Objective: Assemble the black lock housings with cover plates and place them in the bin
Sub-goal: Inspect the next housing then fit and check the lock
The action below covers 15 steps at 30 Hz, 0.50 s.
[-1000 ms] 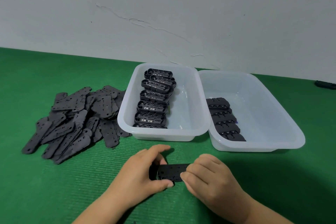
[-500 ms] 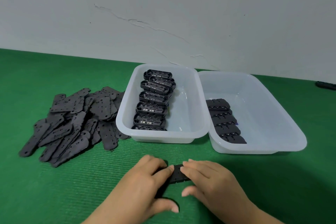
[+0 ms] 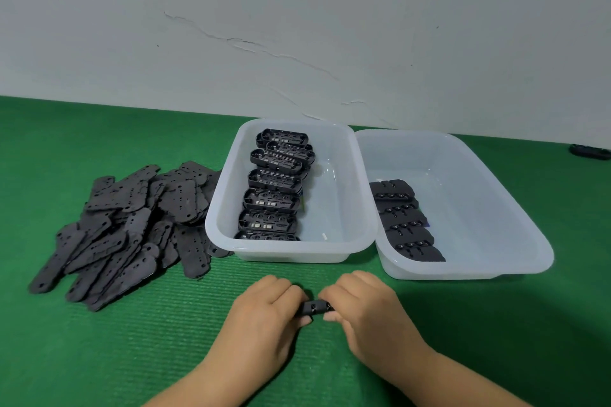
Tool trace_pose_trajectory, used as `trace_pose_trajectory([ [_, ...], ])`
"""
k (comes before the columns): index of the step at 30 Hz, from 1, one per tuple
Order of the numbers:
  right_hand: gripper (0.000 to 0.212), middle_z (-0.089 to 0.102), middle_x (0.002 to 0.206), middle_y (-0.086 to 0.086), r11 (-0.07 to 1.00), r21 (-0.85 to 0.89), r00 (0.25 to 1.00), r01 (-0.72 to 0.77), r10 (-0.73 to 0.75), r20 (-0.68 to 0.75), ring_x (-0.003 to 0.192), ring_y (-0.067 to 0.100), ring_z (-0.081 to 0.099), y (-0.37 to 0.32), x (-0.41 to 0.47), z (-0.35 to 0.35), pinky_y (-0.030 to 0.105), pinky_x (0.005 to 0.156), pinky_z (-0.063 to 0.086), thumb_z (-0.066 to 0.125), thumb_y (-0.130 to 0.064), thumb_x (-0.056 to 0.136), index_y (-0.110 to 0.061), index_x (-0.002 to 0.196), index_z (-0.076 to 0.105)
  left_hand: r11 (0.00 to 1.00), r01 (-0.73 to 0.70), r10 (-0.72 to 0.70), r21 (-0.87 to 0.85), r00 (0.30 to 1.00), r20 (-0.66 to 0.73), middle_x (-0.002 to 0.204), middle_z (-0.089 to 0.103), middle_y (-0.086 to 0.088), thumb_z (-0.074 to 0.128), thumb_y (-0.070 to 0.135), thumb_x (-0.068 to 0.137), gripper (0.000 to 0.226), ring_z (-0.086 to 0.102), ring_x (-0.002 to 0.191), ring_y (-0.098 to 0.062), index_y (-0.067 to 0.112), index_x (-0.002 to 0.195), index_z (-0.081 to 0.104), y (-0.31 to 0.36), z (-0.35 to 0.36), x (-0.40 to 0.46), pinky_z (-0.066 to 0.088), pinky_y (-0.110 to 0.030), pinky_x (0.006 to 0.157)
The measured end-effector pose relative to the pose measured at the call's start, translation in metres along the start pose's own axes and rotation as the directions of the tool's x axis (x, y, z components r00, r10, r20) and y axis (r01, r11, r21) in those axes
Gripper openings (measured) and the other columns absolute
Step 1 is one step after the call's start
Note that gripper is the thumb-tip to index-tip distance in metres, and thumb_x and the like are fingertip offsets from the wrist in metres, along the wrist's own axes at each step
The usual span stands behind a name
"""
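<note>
A black lock housing [image 3: 316, 307] lies on the green mat near the front edge, mostly hidden between my two hands. My left hand [image 3: 264, 317] grips its left end with curled fingers and thumb. My right hand [image 3: 367, 314] grips its right end the same way. Only a short middle strip of the part shows; I cannot tell how its cover plate sits. A row of open black housings [image 3: 272, 198] fills the left side of the middle bin [image 3: 291, 251]. Several closed housings [image 3: 405, 221] lie in a row in the right bin [image 3: 463, 269].
A loose heap of flat dark cover plates [image 3: 129, 228] spreads over the mat left of the middle bin. A small black object [image 3: 590, 151] lies at the far right by the wall. The white wall runs along the back of the mat.
The part has been turned from flat-side-up to edge-on between my hands. Both hands have closed in over its ends and moved slightly toward the bins.
</note>
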State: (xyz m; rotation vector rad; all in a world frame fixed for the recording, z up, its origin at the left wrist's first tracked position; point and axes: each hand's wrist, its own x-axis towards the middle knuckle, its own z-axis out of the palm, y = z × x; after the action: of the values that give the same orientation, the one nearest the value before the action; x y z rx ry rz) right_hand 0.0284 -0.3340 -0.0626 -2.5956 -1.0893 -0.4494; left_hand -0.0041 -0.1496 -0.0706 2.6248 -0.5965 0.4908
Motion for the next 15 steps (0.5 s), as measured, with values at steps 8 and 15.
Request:
trace_pose_trajectory([
  [8, 0.025, 0.065, 0.07, -0.006, 0.987, 0.162, 1.0, -0.024, 0.023, 0.012, 0.063, 0.013, 0.056, 0.011, 0.0, -0.003, 0.021, 0.061, 0.044, 0.082, -0.029, 0.062, -0.016, 0.081, 0.071, 0.98, 0.038, -0.036, -0.196, 0.999, 0.014, 0.075, 0.062, 0.011, 0.068, 0.031, 0.079, 0.014, 0.05, 0.072, -0.005, 0.02, 0.086, 0.071, -0.007, -0.003, 0.0, 0.041, -0.018, 0.063],
  [15, 0.017, 0.07, 0.078, -0.018, 0.773, 0.556, 0.94, -0.306, 0.339, 0.046, 0.072, -0.002, 0.061, 0.004, -0.003, -0.019, 0.014, 0.067, 0.047, 0.07, -0.022, 0.07, -0.023, 0.087, 0.074, 0.824, 0.196, -0.206, -0.532, 0.978, 0.041, 0.096, 0.072, 0.019, 0.069, 0.028, 0.078, 0.023, 0.063, 0.092, 0.006, 0.029, 0.1, 0.073, -0.002, -0.016, 0.004, 0.048, -0.016, 0.083],
])
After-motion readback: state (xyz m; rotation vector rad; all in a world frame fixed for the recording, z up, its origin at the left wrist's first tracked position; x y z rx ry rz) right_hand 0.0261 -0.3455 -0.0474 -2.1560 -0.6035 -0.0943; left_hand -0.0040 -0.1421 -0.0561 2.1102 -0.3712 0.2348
